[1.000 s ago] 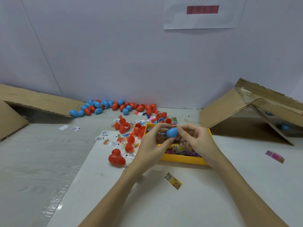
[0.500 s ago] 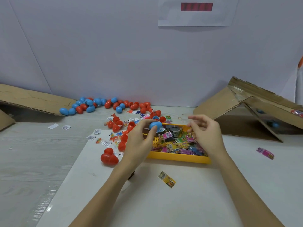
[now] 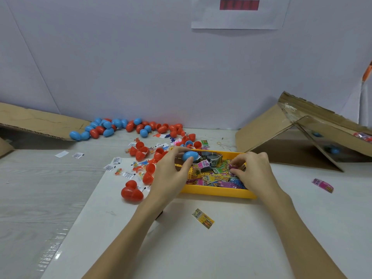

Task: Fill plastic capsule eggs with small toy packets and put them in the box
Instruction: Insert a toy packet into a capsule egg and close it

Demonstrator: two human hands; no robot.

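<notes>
A blue capsule egg (image 3: 190, 155) is held in the fingertips of the left hand (image 3: 171, 176), raised over the left end of the yellow tray (image 3: 217, 193). Whether the egg is already opened cannot be told. The fingers of the right hand (image 3: 254, 174) are curled down into the heap of toy packets (image 3: 218, 177) in the tray, and a small pink packet (image 3: 234, 166) appears to be pinched at their tips. The step in hand is judged to be the picking of a packet for this egg. Next, the packet would have to be lifted clear, brought across to the left hand and pushed inside, and the halves pressed together. The cardboard box (image 3: 302, 141) lies on the worktop beyond the right hand, its opening turned towards the tray, so the filled egg would be carried that way.
</notes>
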